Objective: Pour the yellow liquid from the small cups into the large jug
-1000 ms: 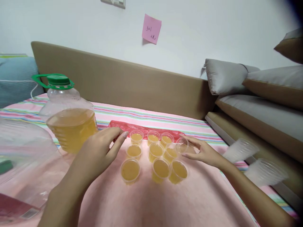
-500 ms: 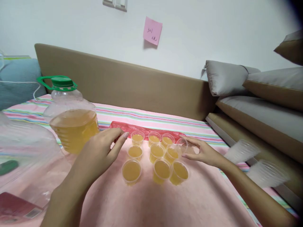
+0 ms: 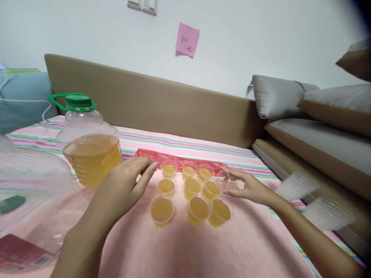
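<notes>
My right hand (image 3: 246, 187) grips a clear, empty plastic cup (image 3: 224, 180) between thumb and fingers, tilted on its side at the right edge of the group. Several clear cups (image 3: 193, 186) of yellow-brown drink stand upright in loose rows. Beside the left-hand cups (image 3: 166, 187), my left hand (image 3: 127, 183) hovers with thumb and bent fingers slightly apart; nothing shows in it, and some fingers are hidden. Behind this hand stands a large plastic jug (image 3: 92, 160) with a green cap, partly full of the same-coloured drink.
A second clear jug (image 3: 31, 177) lies at the far left. Red plastic film (image 3: 153, 155) stretches behind the cups on the pink cloth (image 3: 179, 251). Two stacks of nested cups (image 3: 298, 185) lie at right, by piled grey cushions (image 3: 313, 131). A brown headboard (image 3: 150, 98) backs the bed.
Both hands keep almost the same pose, and the cups stay where they stood. The whole view has shifted very slightly.
</notes>
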The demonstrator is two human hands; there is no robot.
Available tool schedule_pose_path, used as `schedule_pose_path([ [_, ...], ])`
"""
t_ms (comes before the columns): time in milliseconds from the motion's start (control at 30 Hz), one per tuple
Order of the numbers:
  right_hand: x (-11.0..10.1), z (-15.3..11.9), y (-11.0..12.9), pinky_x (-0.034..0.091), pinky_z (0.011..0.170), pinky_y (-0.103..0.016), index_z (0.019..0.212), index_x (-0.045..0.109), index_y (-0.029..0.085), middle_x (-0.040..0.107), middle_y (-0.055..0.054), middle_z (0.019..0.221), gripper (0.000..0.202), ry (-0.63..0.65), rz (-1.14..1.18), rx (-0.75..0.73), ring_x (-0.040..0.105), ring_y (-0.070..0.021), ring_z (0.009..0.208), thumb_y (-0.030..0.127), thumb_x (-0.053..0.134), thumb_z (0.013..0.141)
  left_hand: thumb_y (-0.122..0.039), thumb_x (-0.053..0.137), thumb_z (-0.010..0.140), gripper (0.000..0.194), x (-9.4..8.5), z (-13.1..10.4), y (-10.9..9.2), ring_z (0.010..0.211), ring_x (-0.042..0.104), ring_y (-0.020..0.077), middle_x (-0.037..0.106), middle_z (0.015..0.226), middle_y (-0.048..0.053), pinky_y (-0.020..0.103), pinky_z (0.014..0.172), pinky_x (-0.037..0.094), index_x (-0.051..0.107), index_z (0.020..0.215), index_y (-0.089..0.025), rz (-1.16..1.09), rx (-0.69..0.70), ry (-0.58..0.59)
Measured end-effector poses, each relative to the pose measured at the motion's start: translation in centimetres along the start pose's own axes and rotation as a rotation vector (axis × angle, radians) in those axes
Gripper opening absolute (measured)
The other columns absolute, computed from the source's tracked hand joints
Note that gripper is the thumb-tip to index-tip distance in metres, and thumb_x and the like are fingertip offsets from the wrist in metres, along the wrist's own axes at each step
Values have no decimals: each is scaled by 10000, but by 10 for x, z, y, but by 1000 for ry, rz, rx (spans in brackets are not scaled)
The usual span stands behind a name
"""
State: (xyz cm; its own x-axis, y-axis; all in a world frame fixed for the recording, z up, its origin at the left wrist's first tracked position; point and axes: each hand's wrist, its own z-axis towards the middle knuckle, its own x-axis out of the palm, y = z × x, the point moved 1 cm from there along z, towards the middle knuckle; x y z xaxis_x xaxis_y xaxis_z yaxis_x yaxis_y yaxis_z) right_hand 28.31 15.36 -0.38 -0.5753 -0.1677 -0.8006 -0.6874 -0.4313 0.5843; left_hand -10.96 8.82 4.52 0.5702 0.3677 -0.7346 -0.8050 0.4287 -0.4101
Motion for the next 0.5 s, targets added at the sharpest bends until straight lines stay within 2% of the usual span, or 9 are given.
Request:
schedule_pose_path([
  [500,0,3,6,491,1108,-551,1494,582,298,668,-92,1445,731,8,-11,-10,647,-339,1264,460,804,817,-420,427,1064,390,-1,-1,-1,647,523,172,530,675,-21,315,633,336,471,733,-219,7,0,1],
])
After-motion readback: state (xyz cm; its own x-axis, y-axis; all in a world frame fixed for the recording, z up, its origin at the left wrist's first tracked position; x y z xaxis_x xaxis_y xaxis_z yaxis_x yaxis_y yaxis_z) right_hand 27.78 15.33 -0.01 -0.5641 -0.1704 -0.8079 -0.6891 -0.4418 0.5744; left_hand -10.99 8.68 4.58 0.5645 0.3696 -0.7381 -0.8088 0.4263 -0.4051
